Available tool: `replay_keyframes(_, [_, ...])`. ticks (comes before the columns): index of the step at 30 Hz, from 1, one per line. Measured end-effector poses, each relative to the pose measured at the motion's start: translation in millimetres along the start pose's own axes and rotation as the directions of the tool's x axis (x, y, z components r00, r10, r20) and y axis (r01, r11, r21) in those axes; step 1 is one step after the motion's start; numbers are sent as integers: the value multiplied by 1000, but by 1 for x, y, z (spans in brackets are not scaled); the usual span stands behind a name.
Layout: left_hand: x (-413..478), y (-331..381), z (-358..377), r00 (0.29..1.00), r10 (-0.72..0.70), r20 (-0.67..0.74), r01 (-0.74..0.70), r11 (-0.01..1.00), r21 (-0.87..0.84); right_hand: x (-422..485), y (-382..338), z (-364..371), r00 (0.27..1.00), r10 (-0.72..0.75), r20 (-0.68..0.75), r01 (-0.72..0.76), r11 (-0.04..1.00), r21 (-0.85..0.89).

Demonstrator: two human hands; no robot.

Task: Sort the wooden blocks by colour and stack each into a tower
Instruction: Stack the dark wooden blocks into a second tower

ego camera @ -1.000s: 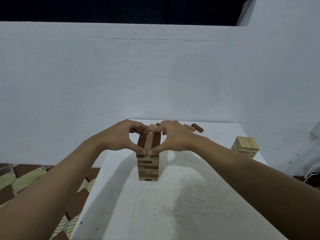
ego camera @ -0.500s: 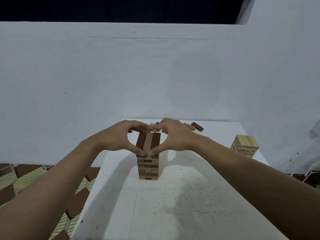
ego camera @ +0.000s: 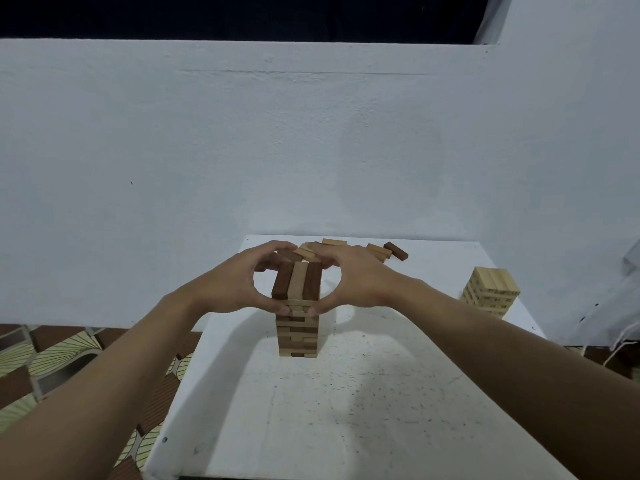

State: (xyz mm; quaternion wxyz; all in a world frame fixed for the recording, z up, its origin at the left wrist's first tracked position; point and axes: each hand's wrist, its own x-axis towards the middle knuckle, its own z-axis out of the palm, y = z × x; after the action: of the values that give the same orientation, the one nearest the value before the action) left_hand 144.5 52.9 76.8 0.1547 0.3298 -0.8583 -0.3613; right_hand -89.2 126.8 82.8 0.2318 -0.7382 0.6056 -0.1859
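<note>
Head view: we see a white wall (ego camera: 311,150) behind a white speckled table (ego camera: 346,427), with patterned floor tiles (ego camera: 52,358) to its left. Our left hand (ego camera: 228,285) and right hand (ego camera: 363,278) reach in from either side and grip the top of the mixed tower (ego camera: 298,330) at the table's middle. The fingers curl over the far end of its top layer, and the thumbs press the near face just below. That layer is a pale block between two dark ones. A smaller all-pale tower (ego camera: 491,292) stands well apart near the right edge. Loose blocks (ego camera: 377,251) lie scattered at the far edge behind our hands, among them one dark block (ego camera: 396,251).
</note>
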Motion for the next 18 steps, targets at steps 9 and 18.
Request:
replay_keyframes(9, [-1,2,-1,1000,-17,10,17,1000,-7,2,1,0,1000,9,-7,-9,999,44])
replay_keyframes(18, [-2,7,-10,960,-110,-256,-25,881,-472,-19,25,-4,920,230,-317,7,799,601])
